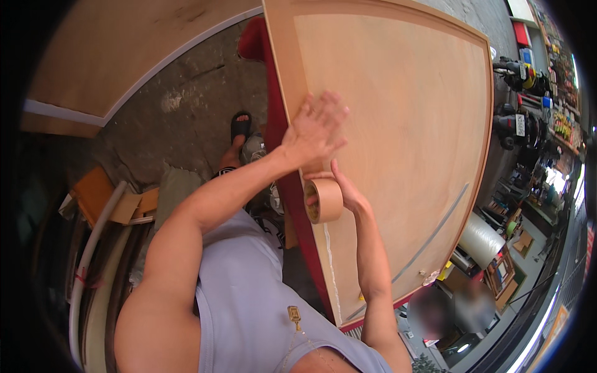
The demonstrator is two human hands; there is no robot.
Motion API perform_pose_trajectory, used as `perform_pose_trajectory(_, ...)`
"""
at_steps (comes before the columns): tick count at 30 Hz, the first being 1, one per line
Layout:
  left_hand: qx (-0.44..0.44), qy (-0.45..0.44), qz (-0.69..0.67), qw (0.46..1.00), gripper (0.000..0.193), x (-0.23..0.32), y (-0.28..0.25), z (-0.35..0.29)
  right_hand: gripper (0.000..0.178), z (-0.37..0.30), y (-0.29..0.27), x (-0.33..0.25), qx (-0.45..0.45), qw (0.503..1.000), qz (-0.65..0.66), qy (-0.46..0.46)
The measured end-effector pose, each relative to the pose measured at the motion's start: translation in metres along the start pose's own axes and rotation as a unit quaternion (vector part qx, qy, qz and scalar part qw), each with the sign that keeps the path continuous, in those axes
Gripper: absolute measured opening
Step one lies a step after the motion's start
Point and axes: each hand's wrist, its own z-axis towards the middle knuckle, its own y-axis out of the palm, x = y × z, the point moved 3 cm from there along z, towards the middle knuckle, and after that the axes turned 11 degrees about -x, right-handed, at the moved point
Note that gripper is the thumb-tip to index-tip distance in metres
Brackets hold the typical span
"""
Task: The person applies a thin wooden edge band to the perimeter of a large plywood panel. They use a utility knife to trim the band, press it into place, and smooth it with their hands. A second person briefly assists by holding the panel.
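A large wooden panel [385,124] with a raised rim lies in front of me. Brown paper tape [287,50] runs along its left edge from the far corner toward me. My left hand [317,127] presses flat over this strip, fingers stretched out and slightly blurred. Nearer to me, my right hand [348,189] holds a roll of brown tape [326,200], with fingertips showing inside the core. A white streak [333,267] marks the edge below the roll.
Red cloth [292,205] shows beneath the panel. A long grey strip [435,239] lies across its right part. Another framed board [143,50] stands at the upper left. Long poles and boards [93,298] lean at my left. Motorbikes [519,124], a plastic-wrapped roll [482,239] and blurred people [432,311] are on the right.
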Motion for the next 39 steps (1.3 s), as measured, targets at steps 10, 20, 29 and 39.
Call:
perform_pose_trajectory(10,-0.056,-0.107,0.225,0.967,0.081,-0.017,-0.013,0.016,0.057,-0.004,0.040,0.069,0.137,0.856,-0.094,-0.489)
perform_pose_trajectory(20,-0.032,-0.072,0.112,0.991,0.087,-0.026,0.002,0.010,0.030,-0.076,0.052,0.119,0.209,0.910,-0.166,-0.318)
perform_pose_trajectory(29,0.001,-0.049,0.140,0.989,0.090,-0.023,0.014,0.018,0.036,-0.145,0.061,0.199,0.247,0.907,-0.269,-0.209)
perform_pose_trajectory(39,-0.019,-0.067,0.110,0.991,0.089,-0.018,-0.003,0.017,0.035,-0.191,0.073,0.260,0.257,0.930,-0.198,-0.175)
